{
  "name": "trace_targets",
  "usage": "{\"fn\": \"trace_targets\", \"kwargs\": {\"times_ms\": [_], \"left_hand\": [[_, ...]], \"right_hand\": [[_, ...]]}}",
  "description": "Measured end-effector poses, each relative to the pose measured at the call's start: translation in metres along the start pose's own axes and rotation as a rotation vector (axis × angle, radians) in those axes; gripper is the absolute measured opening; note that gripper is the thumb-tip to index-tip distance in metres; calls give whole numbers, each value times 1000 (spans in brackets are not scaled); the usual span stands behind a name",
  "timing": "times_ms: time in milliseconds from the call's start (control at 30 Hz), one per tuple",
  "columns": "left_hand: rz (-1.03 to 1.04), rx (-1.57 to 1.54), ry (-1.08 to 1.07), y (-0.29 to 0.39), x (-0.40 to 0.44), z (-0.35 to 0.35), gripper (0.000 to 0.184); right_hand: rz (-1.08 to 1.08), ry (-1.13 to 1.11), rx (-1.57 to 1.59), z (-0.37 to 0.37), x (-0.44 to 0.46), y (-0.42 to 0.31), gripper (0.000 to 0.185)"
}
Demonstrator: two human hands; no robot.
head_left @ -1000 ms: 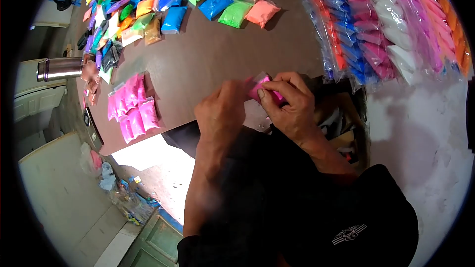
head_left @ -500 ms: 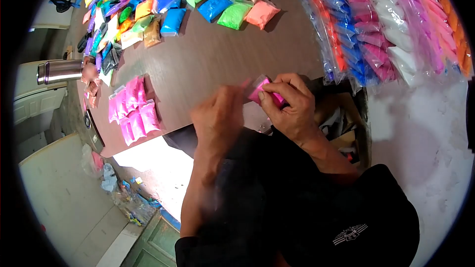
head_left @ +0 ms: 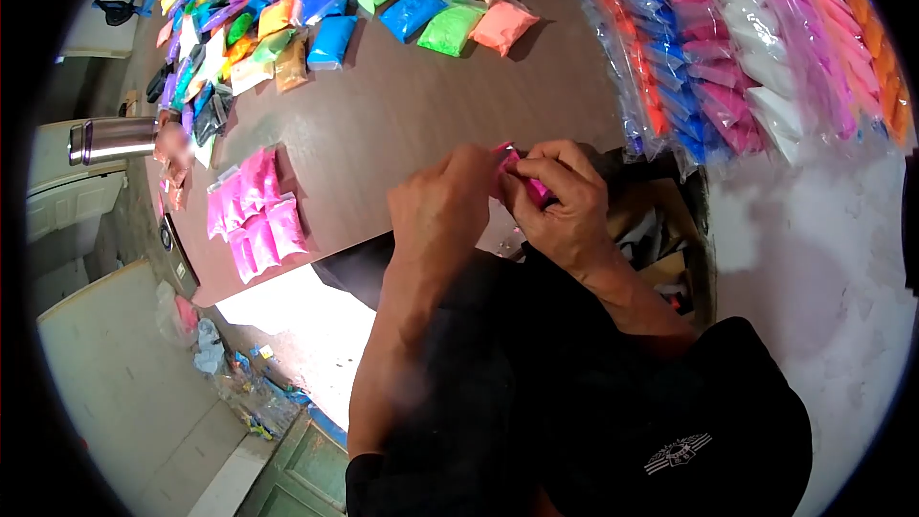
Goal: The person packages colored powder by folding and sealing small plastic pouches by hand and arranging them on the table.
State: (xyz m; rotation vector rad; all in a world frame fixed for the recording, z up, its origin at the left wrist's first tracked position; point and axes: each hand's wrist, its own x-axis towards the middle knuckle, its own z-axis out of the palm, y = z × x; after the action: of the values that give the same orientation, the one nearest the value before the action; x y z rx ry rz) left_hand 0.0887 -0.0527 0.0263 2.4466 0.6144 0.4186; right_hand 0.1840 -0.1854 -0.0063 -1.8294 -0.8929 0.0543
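A small pink packet (head_left: 538,193) is pinched between the thumb and fingers of my right hand (head_left: 571,206), just over the table's front edge. My left hand (head_left: 438,209) is closed at the packet's left end, its fingertips mostly hidden behind the back of the hand. Much of the packet is covered by both hands. To the left, a group of several filled pink packets (head_left: 257,215) lies in two rows on the brown table (head_left: 383,124).
Many colourful packets (head_left: 330,38) are heaped at the table's far left. Long clear bags of packets in coloured rows (head_left: 756,48) lie at the right. A metal flask (head_left: 120,141) stands at the left edge. Below the table at right is an open cardboard box (head_left: 661,273).
My left hand was blurred and slightly lower left; it has moved right against the packet, covering more of it. My right hand has kept its hold.
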Motion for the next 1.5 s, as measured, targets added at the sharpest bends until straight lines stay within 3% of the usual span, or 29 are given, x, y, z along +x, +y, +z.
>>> {"fn": "trace_targets", "kwargs": {"times_ms": [267, 467, 533, 733, 1133, 1500], "left_hand": [[23, -108, 48, 1, -3, 2, 7], [-86, -32, 33, 3, 5, -7, 6], [56, -119, 47, 5, -1, -5, 7], [-81, -39, 37, 4, 2, -4, 8], [8, -63, 7, 3, -3, 0, 8], [-67, -81, 27, 0, -15, -5, 7]], "right_hand": [[-31, -3, -24, -1, 0, 2, 20], [-15, 2, 36, 0, 2, -2, 23], [-6, 1, 36, 0, -1, -2, 23], [-47, 17, 24, -1, 0, 0, 26], [-54, 7, 45, -1, -3, 6, 23], [-69, 18, 18, 0, -4, 4, 21]]}}
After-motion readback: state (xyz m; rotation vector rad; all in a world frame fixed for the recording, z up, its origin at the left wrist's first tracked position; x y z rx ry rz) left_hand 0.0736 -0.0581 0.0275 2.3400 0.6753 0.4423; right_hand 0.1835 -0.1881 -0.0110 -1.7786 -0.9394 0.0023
